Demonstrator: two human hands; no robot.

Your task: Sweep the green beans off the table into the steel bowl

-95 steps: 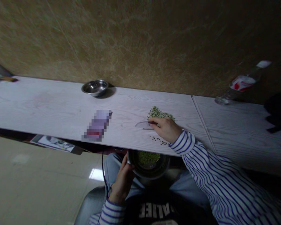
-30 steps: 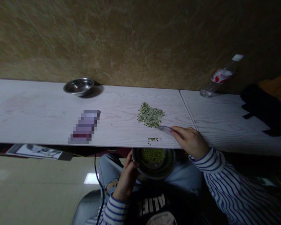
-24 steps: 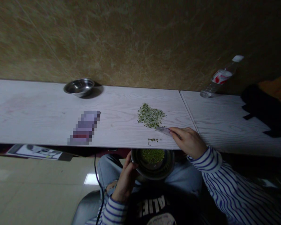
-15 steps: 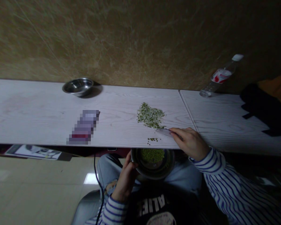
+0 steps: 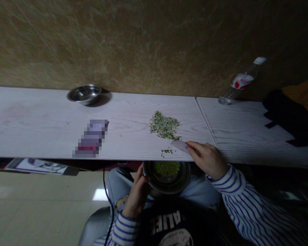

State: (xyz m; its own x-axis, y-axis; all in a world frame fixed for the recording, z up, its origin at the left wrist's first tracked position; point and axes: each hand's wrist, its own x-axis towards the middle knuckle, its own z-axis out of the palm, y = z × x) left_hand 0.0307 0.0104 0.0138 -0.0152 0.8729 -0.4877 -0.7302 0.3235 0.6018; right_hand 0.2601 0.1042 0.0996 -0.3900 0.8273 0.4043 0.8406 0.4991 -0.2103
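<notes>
My left hand (image 5: 138, 193) is closed on the rim of a metal bowl (image 5: 166, 189), held at the table's front edge over my lap. Green mung beans (image 5: 166, 168) lie inside the bowl. Pinched in my right hand (image 5: 207, 159) is a thin clear plastic piece with a rounded edge (image 5: 179, 145), held low over the tabletop. Just beyond its tip, a spread pile of mung beans mixed with small white grains (image 5: 165, 125) covers part of the table. A few loose beans (image 5: 166, 151) sit nearer the front edge, left of the plastic piece.
A second metal bowl (image 5: 84, 95) stands by the wall on the white table (image 5: 128, 136). A phone-like item, blurred out (image 5: 90, 138), lies at the left. At the right are a clear bottle (image 5: 238, 82) and dark cloth (image 5: 284, 114). A black cable (image 5: 108, 198) hangs down.
My right hand has drawn back from over the bean pile to its near right side, still holding the plastic piece. In the last second it has shifted only slightly. The left hand keeps its grip.
</notes>
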